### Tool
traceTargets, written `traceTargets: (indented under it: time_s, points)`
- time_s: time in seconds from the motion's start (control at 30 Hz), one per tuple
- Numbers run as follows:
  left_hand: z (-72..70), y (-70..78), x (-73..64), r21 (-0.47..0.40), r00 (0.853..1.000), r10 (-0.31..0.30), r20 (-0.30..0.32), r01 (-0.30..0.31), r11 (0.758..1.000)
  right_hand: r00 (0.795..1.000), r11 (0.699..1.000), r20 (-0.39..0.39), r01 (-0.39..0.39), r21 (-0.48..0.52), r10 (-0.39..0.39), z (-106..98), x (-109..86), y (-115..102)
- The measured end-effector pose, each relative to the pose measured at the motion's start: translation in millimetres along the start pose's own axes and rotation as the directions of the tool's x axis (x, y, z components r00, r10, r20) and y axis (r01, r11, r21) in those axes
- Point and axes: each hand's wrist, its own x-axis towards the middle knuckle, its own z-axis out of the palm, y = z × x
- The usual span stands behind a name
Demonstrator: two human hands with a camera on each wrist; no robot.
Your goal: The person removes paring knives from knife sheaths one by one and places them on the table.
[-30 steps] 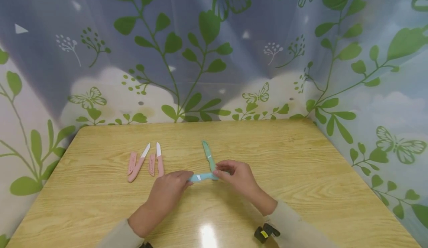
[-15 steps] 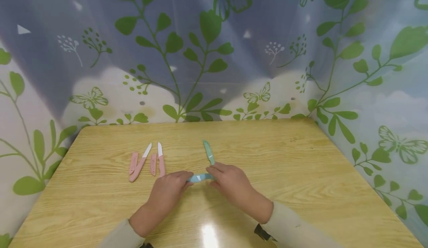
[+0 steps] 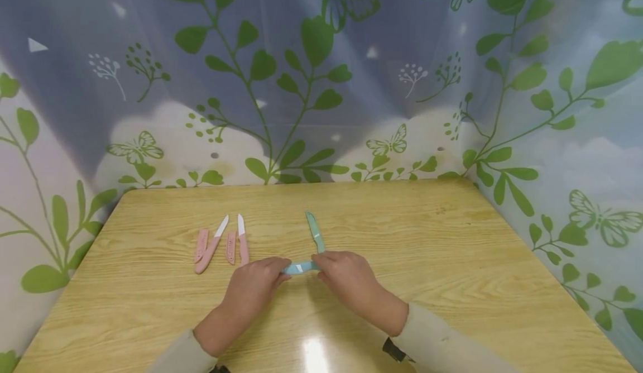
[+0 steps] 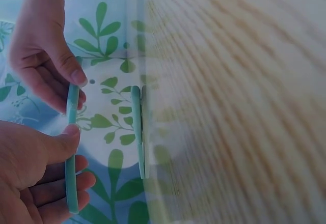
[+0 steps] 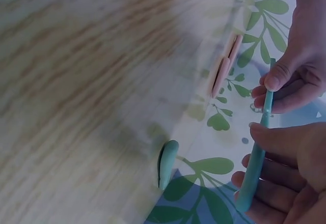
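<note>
A light-blue paring knife in its sheath (image 3: 300,268) is held level above the table between both hands. My left hand (image 3: 255,283) pinches its left end between thumb and fingers. The right hand (image 3: 354,283) grips the thicker end, with the thumb along it in the right wrist view. Most of both ends is hidden by the fingers in the head view. Just behind the right hand, a green sheathed knife (image 3: 314,229) lies on the table, its near end covered by that hand.
On the wooden table (image 3: 452,250), left of the hands, lie two pink knives (image 3: 212,250) with bare white blades. Pink sheaths (image 3: 201,244) lie beside them. A leaf-patterned curtain (image 3: 351,99) hangs behind the table and along its sides.
The right hand has shifted slightly left and down, and its fingers now close over the blue knife's right end. The left hand keeps its hold, and the knife has hardly moved.
</note>
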Motion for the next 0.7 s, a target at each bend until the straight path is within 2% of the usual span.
traceTargets:
  time_s: [0.3, 0.7]
  points:
    - [0.1, -0.2, 0.4, 0.011, 1.0, 0.022, 0.006, -0.022, 1.0, 0.999, 1.0, -0.02, -0.026, 0.016, 0.027, 6.1, -3.4, 2.0]
    - [-0.9, 2.4, 1.3, 0.049, 0.997, 0.043, 0.065, -0.046, 0.998, 0.998, 0.998, -0.013, -0.057, 0.037, 0.058, 7.7, -4.2, 3.6]
